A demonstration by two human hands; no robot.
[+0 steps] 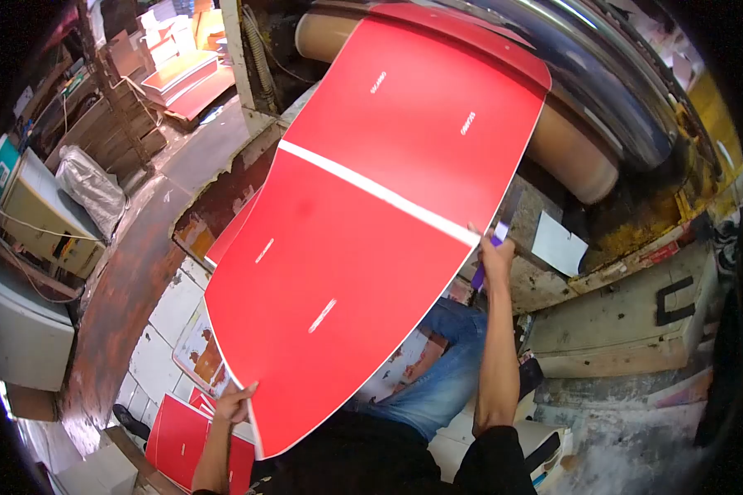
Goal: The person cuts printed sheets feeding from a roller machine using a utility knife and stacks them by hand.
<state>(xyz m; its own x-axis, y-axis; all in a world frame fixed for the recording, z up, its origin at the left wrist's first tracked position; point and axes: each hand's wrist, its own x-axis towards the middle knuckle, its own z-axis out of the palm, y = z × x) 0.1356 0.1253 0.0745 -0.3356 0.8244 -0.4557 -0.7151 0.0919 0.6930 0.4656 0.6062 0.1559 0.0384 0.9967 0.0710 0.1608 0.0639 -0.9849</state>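
A large red printed sheet (338, 239) with a white band across it stretches from the machine's rollers down toward my body. My left hand (235, 404) pinches its near left edge, close to the bottom corner. At the sheet's right edge, by the end of the white band, my right hand (496, 257) is closed round a slim purple-handled cutter (479, 276). Its blade cannot be made out clearly. The fingertips of that hand are at or very near the sheet's edge.
A shiny metal roller (611, 66) and a brown roller (574, 148) stand at the far end. More red sheets (173, 433) lie low at the left. A white card (559, 243) rests on the machine's ledge. Stacked paper (182, 74) sits at the back left.
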